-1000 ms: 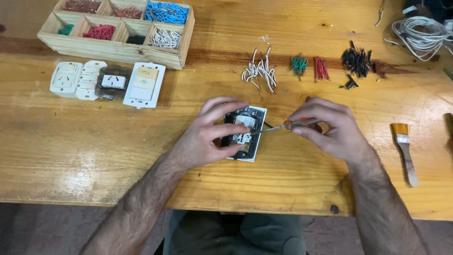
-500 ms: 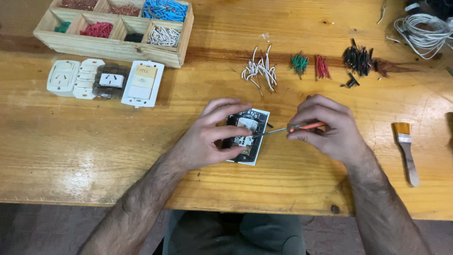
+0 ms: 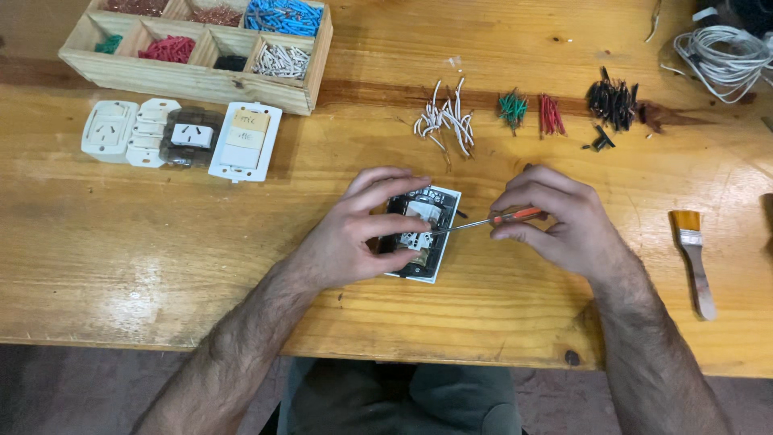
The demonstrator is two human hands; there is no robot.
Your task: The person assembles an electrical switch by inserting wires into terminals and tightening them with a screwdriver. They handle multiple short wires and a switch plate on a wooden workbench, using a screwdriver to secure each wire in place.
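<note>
From the head camera, a wall socket module lies face down near the middle of the wooden workbench, its white frame showing at the edges. The left hand is curled over it, fingers pinning it to the wood. The right hand is closed around an orange-handled screwdriver, whose tip reaches into the back of the module.

At the far left stands a wooden compartment tray. Its sections hold short wire pieces sorted by colour: blue, red, green, white, black and copper-brown. In front of it sit several white socket plates. Loose bundles of white wires, green, red and black cuttings lie beyond the hands. A small paintbrush rests at the right, and a coil of white cable in the far corner.
</note>
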